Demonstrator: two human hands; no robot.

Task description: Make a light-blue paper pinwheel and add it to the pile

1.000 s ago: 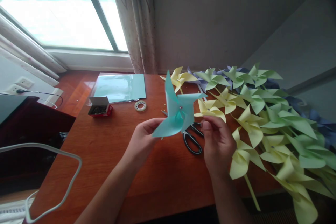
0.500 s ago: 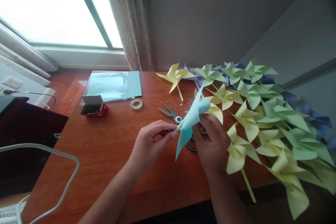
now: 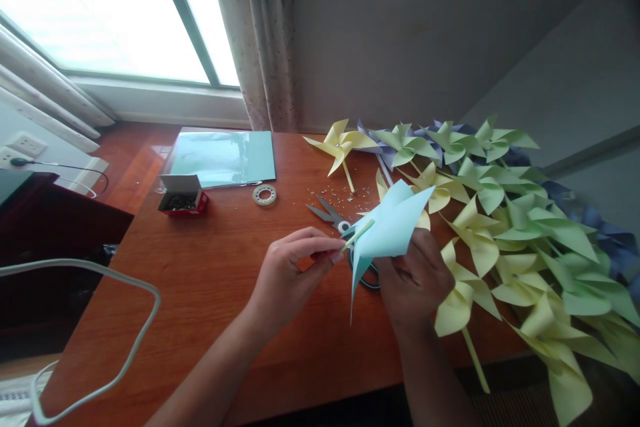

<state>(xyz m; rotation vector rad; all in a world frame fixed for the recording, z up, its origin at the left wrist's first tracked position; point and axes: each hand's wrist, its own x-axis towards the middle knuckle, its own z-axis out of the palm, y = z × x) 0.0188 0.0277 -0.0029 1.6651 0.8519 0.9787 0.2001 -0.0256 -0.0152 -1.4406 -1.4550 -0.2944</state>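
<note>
A light blue paper pinwheel (image 3: 393, 220) is held above the table between my two hands. My left hand (image 3: 295, 267) pinches the end of its pale green paper stick (image 3: 361, 232) between thumb and fingers. On the other side, my right hand (image 3: 415, 277) is closed at the back of the pinwheel; its fingertips are partly hidden by the paper. Below the pinwheel lie scissors (image 3: 327, 215) with their blades apart, the handles partly covered. Tiny scraps are scattered beside the blades.
Several yellow pinwheels (image 3: 473, 233), green pinwheels (image 3: 540, 220) and purple ones pile up on the right. At the back left of the wooden table (image 3: 215, 300) lie light blue sheets (image 3: 223, 157), a tape roll (image 3: 265, 195) and an open red box (image 3: 184, 197) of small dark pieces. A white cable (image 3: 150, 320) loops at left.
The blue pinwheel has turned, so a broad blade and its stick now face me. Both hands keep their hold, and the right has shifted slightly right. The view has moved a little.
</note>
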